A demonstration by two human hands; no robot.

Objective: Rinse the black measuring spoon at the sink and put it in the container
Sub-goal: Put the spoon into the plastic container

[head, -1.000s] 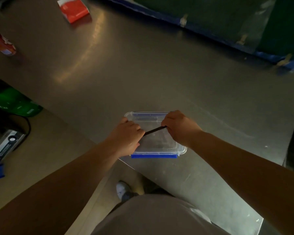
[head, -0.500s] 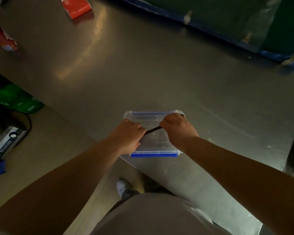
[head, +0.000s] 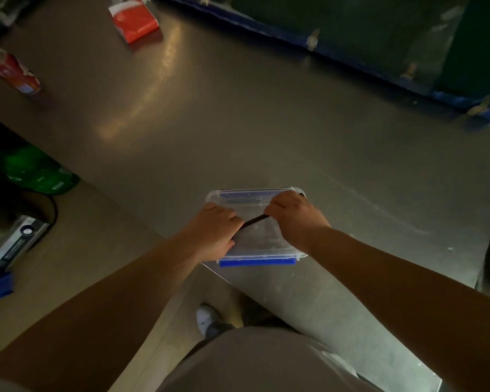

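A clear plastic container (head: 239,198) with blue clips sits at the near corner of a steel counter (head: 238,117). Over it lies the black measuring spoon (head: 255,220), only its thin handle showing, slanting from lower left to upper right. My left hand (head: 214,232) is closed over the handle's lower end at the container's left side. My right hand (head: 293,217) is closed over the upper end at the right side. The spoon's bowl is hidden under a hand; which one I cannot tell.
A red and white carton (head: 135,19) lies at the counter's far edge and a red can (head: 13,72) at the far left. A green object (head: 37,171) and a grey device (head: 14,241) sit on the floor at left. A blue-edged dark panel (head: 351,38) borders the back.
Both hands and the spoon stay in the same place over the container. Only the camera view drifts slightly.
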